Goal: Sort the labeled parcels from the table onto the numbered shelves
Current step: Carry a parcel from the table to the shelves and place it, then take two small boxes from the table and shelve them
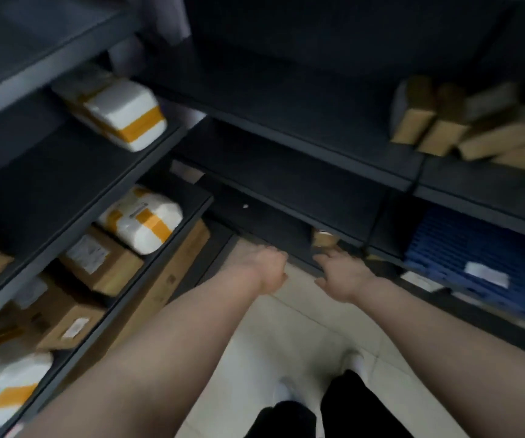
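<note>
While we reach both bare arms down toward the corner where the dark shelves meet, a small brown carton sits on a low shelf just beyond our right hand, whose fingers are spread and relaxed, tips just beside it; through the blur we cannot tell if they touch. Our left hand hovers beside it over the pale tiled floor, fingers tucked from sight, so we cannot tell its grip. White parcels with orange tape lie on the left shelves, brown cartons on the upper right, a blue crate below them.
</note>
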A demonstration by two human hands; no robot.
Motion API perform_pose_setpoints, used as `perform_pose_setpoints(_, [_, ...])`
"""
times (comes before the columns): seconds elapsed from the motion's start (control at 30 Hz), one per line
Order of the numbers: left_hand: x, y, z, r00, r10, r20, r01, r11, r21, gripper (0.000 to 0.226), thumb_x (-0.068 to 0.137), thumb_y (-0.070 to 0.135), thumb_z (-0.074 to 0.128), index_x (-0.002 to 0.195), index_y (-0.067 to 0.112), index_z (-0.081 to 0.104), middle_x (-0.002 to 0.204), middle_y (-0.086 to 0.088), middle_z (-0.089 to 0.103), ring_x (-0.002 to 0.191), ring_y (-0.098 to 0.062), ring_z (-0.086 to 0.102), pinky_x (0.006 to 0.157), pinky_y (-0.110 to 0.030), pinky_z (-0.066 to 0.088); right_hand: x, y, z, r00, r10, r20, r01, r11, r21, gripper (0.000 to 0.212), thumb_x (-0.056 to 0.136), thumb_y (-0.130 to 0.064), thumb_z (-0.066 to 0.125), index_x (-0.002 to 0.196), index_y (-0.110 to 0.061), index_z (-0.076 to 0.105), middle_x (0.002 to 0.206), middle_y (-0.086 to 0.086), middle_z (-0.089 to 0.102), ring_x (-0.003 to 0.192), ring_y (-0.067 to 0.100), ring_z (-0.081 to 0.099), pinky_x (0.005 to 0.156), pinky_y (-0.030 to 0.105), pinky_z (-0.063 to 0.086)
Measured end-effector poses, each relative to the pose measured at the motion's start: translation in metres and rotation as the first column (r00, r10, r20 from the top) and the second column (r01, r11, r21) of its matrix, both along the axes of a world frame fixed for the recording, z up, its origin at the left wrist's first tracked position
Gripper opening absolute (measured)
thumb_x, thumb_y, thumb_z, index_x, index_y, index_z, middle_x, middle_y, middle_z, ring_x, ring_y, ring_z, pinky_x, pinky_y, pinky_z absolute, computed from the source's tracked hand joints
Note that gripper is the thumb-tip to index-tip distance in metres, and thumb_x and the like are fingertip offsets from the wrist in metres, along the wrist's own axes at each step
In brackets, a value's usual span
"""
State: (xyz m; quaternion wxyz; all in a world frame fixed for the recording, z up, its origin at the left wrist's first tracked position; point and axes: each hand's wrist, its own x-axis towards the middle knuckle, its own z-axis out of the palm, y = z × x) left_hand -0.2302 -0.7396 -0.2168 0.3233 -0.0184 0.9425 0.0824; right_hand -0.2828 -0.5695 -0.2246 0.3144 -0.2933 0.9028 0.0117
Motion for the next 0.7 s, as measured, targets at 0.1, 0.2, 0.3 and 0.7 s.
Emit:
perform_pose_setpoints(0.1, [-0.021,0.065,0.007,0.989,-0.143,-0.034,0.144,0.989,0.024,0.047,0.097,0.033,0.047,0.139,0.011,0.045,0.142,-0.013,0.046,0.13,-0.032,0.041,0.107,-0.044,0.039,0.014,0.072,0.009,0.984,-0.18,-0.009,0.18,0.984,0.01,0.059,0.098,-0.039,0.043,0.151,-0.02,0.025,0.158,0.008,0.021,0.146,0.027,0.013,0.116,0.042,0.022])
perform_pose_setpoints(0.2, [-0.035,0.139,0.022,0.951,-0.304,-0.062,0.306,0.951,0.043,0.049,0.098,0.034,0.049,0.141,0.01,0.044,0.143,-0.013,0.045,0.13,-0.032,0.043,0.107,-0.043,0.039,0.031,0.15,0.019,0.928,-0.371,-0.035,0.372,0.928,0.022,0.058,0.098,-0.039,0.045,0.15,-0.019,0.028,0.156,0.009,0.025,0.145,0.027,0.016,0.115,0.043,0.026])
perform_pose_setpoints(0.3, [-0.041,0.219,0.034,0.873,-0.479,-0.094,0.484,0.875,0.035,0.05,0.098,0.035,0.049,0.142,0.011,0.044,0.145,-0.012,0.045,0.132,-0.031,0.041,0.109,-0.042,0.036,0.056,0.227,0.03,0.839,-0.542,-0.057,0.543,0.84,0.014,0.058,0.098,-0.038,0.045,0.15,-0.019,0.028,0.156,0.007,0.025,0.146,0.026,0.015,0.116,0.043,0.024])
perform_pose_setpoints(0.7, [0.047,0.582,0.062,0.471,-0.872,-0.132,0.881,0.473,0.019,0.046,0.099,0.038,0.047,0.137,0.014,0.046,0.14,-0.009,0.048,0.13,-0.029,0.042,0.104,-0.047,0.041,0.24,0.55,0.067,0.338,-0.923,-0.186,0.94,0.341,0.014,0.054,0.096,-0.042,0.046,0.145,-0.022,0.036,0.149,0.003,0.037,0.141,0.024,0.028,0.11,0.042,0.033])
